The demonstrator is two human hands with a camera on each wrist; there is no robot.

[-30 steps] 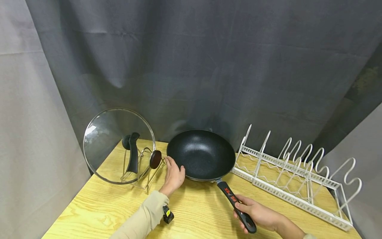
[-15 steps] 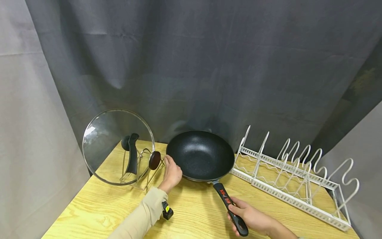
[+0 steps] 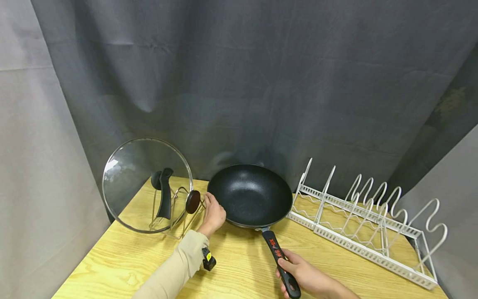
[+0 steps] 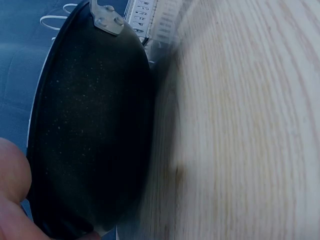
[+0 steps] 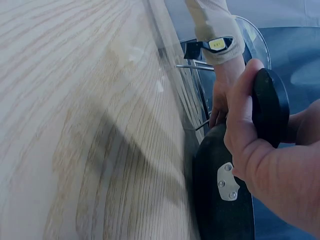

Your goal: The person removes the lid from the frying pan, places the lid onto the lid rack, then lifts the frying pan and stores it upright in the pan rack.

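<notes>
A black non-stick wok sits at the back middle of the wooden table, its inside facing up and toward me. My right hand grips its black handle, which points toward the front right. At the wok's left rim is my left hand. The left wrist view shows that hand's thumb at the rim and a fingertip low against the dark outer side of the wok. In the right wrist view, my right-hand fingers curl round the handle, above a riveted bracket.
Left of the wok, a wire stand holds a large glass lid with a black handle, and a dark brown knob beside it. A white wire rack with upright dividers stands close by on the right. Grey curtains hang behind.
The wok's handle has swung left with my right hand on it. My left-hand fingers, more spread before, have drawn in at the rim.
</notes>
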